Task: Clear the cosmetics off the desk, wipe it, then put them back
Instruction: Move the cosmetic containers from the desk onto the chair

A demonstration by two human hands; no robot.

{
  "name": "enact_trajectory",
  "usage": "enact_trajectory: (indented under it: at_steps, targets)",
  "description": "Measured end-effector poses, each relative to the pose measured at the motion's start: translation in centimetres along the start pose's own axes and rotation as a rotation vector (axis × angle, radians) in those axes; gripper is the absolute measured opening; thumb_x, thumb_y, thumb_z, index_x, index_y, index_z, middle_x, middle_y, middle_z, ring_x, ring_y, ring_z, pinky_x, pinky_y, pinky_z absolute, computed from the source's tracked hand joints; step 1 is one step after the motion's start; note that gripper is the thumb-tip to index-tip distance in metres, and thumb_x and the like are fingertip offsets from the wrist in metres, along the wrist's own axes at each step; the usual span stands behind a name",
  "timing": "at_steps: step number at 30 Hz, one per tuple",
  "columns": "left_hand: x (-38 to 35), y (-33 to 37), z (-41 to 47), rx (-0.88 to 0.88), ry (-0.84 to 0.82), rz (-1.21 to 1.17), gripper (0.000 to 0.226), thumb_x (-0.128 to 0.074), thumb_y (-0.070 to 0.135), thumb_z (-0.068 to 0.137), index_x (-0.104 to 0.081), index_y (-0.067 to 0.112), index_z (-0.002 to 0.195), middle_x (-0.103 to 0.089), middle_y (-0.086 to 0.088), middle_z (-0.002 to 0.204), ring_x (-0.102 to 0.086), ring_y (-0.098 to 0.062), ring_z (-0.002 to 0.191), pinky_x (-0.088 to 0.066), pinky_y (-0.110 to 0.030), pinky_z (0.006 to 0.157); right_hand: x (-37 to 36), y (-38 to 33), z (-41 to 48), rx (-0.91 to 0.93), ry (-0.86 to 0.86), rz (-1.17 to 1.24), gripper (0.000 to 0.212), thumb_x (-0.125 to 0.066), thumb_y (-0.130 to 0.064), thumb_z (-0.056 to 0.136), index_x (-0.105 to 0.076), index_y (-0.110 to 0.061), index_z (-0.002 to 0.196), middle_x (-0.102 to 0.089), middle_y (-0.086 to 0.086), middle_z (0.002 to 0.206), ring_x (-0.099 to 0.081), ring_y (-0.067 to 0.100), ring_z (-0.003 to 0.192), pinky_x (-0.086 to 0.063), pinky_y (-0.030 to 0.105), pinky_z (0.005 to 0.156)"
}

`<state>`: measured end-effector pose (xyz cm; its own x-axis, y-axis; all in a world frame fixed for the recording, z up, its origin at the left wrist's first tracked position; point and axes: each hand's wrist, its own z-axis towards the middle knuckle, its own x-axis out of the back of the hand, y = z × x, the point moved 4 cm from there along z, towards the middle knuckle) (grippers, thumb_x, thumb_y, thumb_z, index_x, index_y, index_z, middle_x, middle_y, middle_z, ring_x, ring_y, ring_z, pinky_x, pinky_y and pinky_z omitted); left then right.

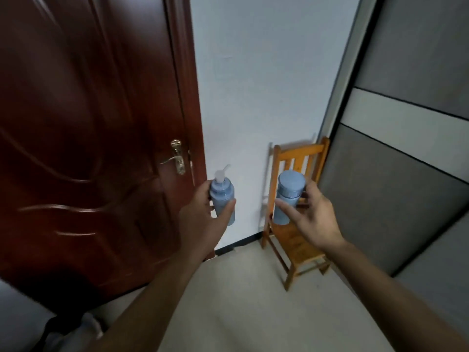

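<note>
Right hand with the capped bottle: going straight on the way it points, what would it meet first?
Probably the wooden chair: the right hand, gripping the capped blue bottle, points at its slatted back against the white wall. Depth is unclear from one view.

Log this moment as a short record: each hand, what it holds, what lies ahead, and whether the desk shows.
left hand: grips a blue pump bottle, upright
right hand: holds a blue capped bottle
ahead: wooden chair by the white wall
left side: dark red door with a brass handle
desk: not in view
</note>
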<state>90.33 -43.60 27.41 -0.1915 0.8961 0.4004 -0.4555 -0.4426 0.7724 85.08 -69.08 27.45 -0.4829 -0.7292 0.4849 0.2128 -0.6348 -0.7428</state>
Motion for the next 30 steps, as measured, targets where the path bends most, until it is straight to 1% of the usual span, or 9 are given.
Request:
enact_trajectory:
  at_steps: [2,6,10,13,16,18,22,26,30]
  targets:
    - [-5.5,2.6,-0.7,0.002,-0.054,-0.038,0.058,-0.065,0.063,0.073,-0.054,0.039,0.125,-0.068,0.023,0.108,-0.067,0.000,0.090,-0.046,-0.002,0.071,4.8,3.2,-0.8,-0.028,0.045,-0.034,0.067,-0.068,-0.072,0.078,-0.038,-0.051,0.134,-0.052,-0.050,0.108,-0.055,-0.021,0.102,-0.046,0.004,0.081]
    - [-16.2,8.0,-2.5,0.009,-0.142,-0.101,0.058,-0.069,0.063,0.073,-0.050,0.044,0.125,-0.063,0.027,0.116,-0.063,0.004,0.099,-0.053,-0.009,0.081,13.9,9.7,-1.7,-0.104,0.111,-0.067,0.067,-0.066,-0.078,0.075,-0.036,-0.055,0.131,-0.051,-0.052,0.107,-0.052,-0.025,0.103,-0.049,0.014,0.081]
    - [-25.2,12.2,-3.5,0.015,-0.185,-0.081,0.060,-0.077,0.042,0.081,-0.053,0.027,0.134,-0.063,0.019,0.121,-0.064,-0.005,0.103,-0.057,-0.025,0.087,21.5,15.6,-1.5,-0.143,0.137,-0.111,0.069,-0.065,-0.078,0.075,-0.040,-0.051,0.134,-0.062,-0.023,0.123,-0.061,-0.002,0.106,-0.058,0.030,0.087]
    - [-29.9,14.3,-3.5,0.040,-0.185,-0.099,0.061,-0.076,0.040,0.081,-0.053,0.021,0.134,-0.060,0.019,0.119,-0.062,-0.005,0.102,-0.057,-0.028,0.089,25.1,19.2,-0.4,-0.165,0.120,-0.146,0.076,-0.065,-0.073,0.078,-0.039,-0.040,0.141,-0.061,-0.009,0.134,-0.059,0.005,0.111,-0.057,0.033,0.088]
    - [-32.8,14.9,-2.1,0.054,-0.199,-0.092,0.066,-0.069,0.052,0.077,-0.054,0.020,0.133,-0.060,0.019,0.116,-0.062,-0.004,0.098,-0.057,-0.028,0.088,26.5,21.9,1.7,-0.178,0.112,-0.137,0.077,-0.066,-0.070,0.079,-0.038,-0.036,0.142,-0.060,-0.007,0.137,-0.058,0.007,0.115,-0.056,0.033,0.090]
    - [-34.6,14.6,-0.4,0.037,-0.217,-0.076,0.069,-0.068,0.052,0.075,-0.054,0.018,0.133,-0.060,0.017,0.116,-0.063,-0.006,0.099,-0.058,-0.029,0.088,26.6,23.8,3.6,-0.184,0.110,-0.112,0.077,-0.066,-0.070,0.079,-0.039,-0.035,0.143,-0.060,-0.007,0.137,-0.059,0.008,0.116,-0.057,0.033,0.090]
    - [-37.9,13.1,3.6,0.019,-0.214,-0.053,0.071,-0.068,0.046,0.076,-0.052,0.010,0.135,-0.065,0.000,0.126,-0.065,-0.016,0.106,-0.057,-0.034,0.090,25.2,27.3,7.9,-0.193,0.087,-0.086,0.079,-0.063,-0.073,0.078,-0.038,-0.037,0.143,-0.059,-0.010,0.137,-0.057,0.005,0.115,-0.054,0.026,0.087]
    - [-42.1,10.7,9.6,-0.008,-0.215,-0.042,0.062,-0.076,0.030,0.081,-0.053,0.007,0.135,-0.065,-0.004,0.128,-0.066,-0.021,0.108,-0.058,-0.038,0.090,23.9,30.6,14.1,-0.174,0.067,-0.100,0.079,-0.061,-0.079,0.077,-0.035,-0.044,0.142,-0.056,-0.018,0.135,-0.056,0.000,0.113,-0.053,0.024,0.087]
    - [-46.1,8.8,16.9,-0.073,-0.212,-0.063,0.055,-0.076,0.023,0.084,-0.054,0.007,0.132,-0.062,0.008,0.122,-0.064,-0.014,0.104,-0.051,-0.017,0.083,22.7,33.6,21.8,-0.161,0.066,-0.101,0.077,-0.062,-0.079,0.076,-0.038,-0.043,0.140,-0.058,-0.017,0.133,-0.060,0.005,0.112,-0.059,0.033,0.091]
